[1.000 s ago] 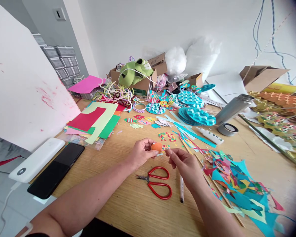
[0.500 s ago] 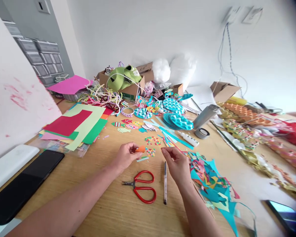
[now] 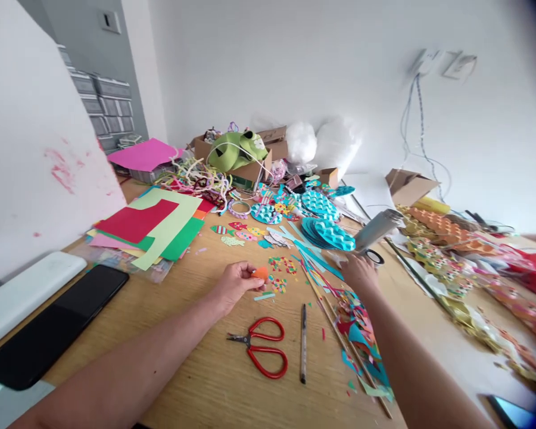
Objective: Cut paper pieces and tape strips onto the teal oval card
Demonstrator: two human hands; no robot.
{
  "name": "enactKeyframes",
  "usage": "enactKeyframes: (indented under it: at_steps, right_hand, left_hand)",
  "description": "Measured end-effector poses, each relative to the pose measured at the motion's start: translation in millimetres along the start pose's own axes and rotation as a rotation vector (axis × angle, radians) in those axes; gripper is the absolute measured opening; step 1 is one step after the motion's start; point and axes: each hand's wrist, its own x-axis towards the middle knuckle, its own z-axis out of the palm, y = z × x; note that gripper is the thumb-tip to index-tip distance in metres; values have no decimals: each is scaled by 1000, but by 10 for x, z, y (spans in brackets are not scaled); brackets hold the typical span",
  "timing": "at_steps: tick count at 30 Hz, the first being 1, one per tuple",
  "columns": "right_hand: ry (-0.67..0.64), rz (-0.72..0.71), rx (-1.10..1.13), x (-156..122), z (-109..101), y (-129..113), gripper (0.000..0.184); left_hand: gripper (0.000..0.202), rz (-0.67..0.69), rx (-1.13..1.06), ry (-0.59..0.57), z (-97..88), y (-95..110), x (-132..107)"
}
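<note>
My left hand [image 3: 241,281] is closed in a pinch on a small orange paper piece [image 3: 260,273] with a rounded edge. Beside it lie piles of tiny coloured paper bits [image 3: 282,266] and a pale strip [image 3: 264,297]. Out to the right, my right hand [image 3: 361,273] is closed over a white glue bottle [image 3: 336,258]; only its tip end shows, and my fingertips are hidden. A black tape roll [image 3: 375,257] sits just beyond that hand. Red-handled scissors [image 3: 261,347] and a pen [image 3: 304,344] lie in front of me.
Coloured paper sheets [image 3: 148,225] and a black phone [image 3: 58,322] are at left. Paper fish [image 3: 236,234], blue scalloped discs [image 3: 326,233] and a metallic cylinder [image 3: 379,229] stand farther back. Thin sticks [image 3: 335,325] and paper scraps [image 3: 361,333] lie under and beside my right arm.
My right hand has moved from above the pen out to the right, onto the glue bottle. My left hand keeps the orange paper piece. The whole view has shifted slightly.
</note>
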Motion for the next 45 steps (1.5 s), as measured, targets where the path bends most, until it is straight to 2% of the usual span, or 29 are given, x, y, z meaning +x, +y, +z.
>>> enactKeyframes:
  at_steps: [3,6,8,11,12,14,17,19,23,27,36,45]
  right_hand:
    - [-50,17,-55,31,114,111,18]
    - [-48,22,-75,-6,117,137,30]
    - [-28,28,-77,-52,37,74,39]
    - [7,57,27,-195,-190,-174,48]
    - [-11,102,231,-273,-282,-292,50]
    - [-158,85,656,-472,-459,-552,55]
    - [-292,14,900,-819,-624,-907,54]
    - [-272,49,965,-1025,-630,-1068,53]
    - [-229,34,935,-1287,-460,-1176,46]
    - [-220,6,885,-1377,-320,-1146,44]
    - [-80,-256,746,-1427,-311,-1157,26]
    - [-41,-332,740,-1446,-318,-1168,24]
  left_hand:
    - [28,-4,-16,-13,-19,12,17]
    - [29,-6,-19,-18,-38,-1,35]
    - [29,-10,-16,-21,-41,-9,38]
    - [29,-22,-18,-12,-36,-5,32]
    - [30,-25,-21,-8,-34,-1,30]
    - [30,-28,-35,-5,-33,6,29]
    - [30,-24,-77,-15,-38,16,34]
    - [30,-16,-115,-29,-41,22,36]
    - [28,-22,-191,-38,-49,32,39]
    - [27,-41,-252,-48,-59,39,41]
    - [27,-89,-333,-80,-63,86,31]
    - [25,-112,-311,-79,-73,50,39]
